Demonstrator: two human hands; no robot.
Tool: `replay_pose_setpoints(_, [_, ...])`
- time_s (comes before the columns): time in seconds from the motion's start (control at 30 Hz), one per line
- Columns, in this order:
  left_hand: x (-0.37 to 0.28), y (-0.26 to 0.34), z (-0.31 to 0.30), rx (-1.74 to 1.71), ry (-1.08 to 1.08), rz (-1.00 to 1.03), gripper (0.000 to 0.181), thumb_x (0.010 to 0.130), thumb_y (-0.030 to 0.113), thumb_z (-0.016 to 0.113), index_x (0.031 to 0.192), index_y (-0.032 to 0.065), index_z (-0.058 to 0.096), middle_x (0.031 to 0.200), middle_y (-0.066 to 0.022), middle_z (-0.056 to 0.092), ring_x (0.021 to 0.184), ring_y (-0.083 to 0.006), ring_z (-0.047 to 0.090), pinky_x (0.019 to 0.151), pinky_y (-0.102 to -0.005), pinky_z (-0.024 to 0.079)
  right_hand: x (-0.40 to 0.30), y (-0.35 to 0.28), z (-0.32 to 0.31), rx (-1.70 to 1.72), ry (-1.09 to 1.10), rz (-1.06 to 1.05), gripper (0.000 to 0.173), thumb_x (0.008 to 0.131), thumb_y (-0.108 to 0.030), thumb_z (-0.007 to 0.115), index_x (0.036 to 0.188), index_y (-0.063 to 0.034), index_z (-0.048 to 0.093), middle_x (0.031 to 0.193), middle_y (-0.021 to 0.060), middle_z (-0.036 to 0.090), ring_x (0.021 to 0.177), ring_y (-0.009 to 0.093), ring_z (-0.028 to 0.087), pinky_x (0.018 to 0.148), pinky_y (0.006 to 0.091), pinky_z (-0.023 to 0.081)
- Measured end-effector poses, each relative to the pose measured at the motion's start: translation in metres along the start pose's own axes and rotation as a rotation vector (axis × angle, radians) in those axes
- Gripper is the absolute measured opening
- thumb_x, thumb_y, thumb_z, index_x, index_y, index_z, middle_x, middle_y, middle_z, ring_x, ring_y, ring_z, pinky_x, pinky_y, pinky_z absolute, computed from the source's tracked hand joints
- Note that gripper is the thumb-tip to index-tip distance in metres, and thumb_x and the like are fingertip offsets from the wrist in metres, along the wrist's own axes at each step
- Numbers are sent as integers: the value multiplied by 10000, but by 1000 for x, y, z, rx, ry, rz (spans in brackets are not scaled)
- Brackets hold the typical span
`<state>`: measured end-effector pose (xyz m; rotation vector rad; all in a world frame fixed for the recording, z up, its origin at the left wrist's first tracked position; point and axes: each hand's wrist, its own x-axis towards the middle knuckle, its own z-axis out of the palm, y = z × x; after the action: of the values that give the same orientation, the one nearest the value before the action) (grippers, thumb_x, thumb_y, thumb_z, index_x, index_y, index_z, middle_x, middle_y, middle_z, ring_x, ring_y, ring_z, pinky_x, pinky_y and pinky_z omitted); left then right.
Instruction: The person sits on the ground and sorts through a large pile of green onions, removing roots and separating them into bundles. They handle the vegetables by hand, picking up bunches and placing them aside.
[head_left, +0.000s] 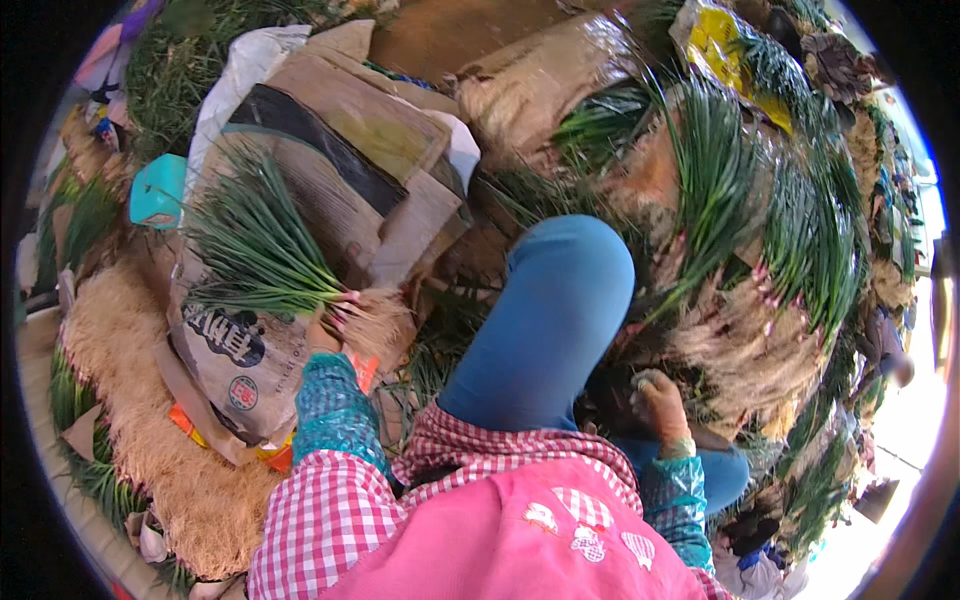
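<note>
My left hand (324, 334) grips a bunch of spring onions (259, 244) just above its roots. The green leaves fan out to the upper left over a printed sack (281, 352), and the pale, hairy roots (376, 319) point to the right. Down by my bent leg, my right hand (661, 405) has its fingers curled. Its fingertips look greyish, and whether anything is inside them is unclear. Close by on the right lies a heap of spring onions (712, 165), with a thick mat of roots (750, 352) below the leaves.
Flattened cardboard (360, 112) lies beyond the sack, beside a turquoise plastic container (157, 191). A long row of roots (150, 420) runs along the left. My raised knee (574, 255) stands between my hands. A yellow printed bag (724, 56) is at the upper right.
</note>
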<state>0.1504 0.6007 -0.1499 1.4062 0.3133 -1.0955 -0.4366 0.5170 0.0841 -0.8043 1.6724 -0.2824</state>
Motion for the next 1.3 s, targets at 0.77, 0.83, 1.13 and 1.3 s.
replay_pose_setpoints(0.77, [94,84,297,1778,243,1089,305,862,190,403,929,-31,602,932,-251,607,880,-405,580,766,-451,471,55,89,-5,28,-57,41,261,885,-250,542,999,-16,535,714,71,585,569,156,544,499,263,427])
replay_pose_setpoints(0.83, [109,90,318,1452,181,1029,318,853,202,427,922,-58,599,920,-276,602,894,-412,571,765,-457,467,39,44,3,8,-114,74,267,880,-259,547,1024,-35,534,779,54,580,600,128,519,534,259,426])
replay_pose_setpoints(1.13, [-59,111,450,895,-809,848,314,888,223,550,1139,37,571,992,-74,644,895,-157,596,830,-283,458,39,-5,-39,-528,486,-173,370,818,-354,536,971,-27,615,692,165,627,665,330,622,658,403,489])
replay_pose_setpoints(1.3, [-284,82,473,710,-1082,781,273,909,182,515,1113,14,584,993,-95,641,915,-154,605,847,-274,455,46,-73,-34,-326,180,38,457,829,-449,532,798,-15,672,646,114,637,653,279,634,679,379,470])
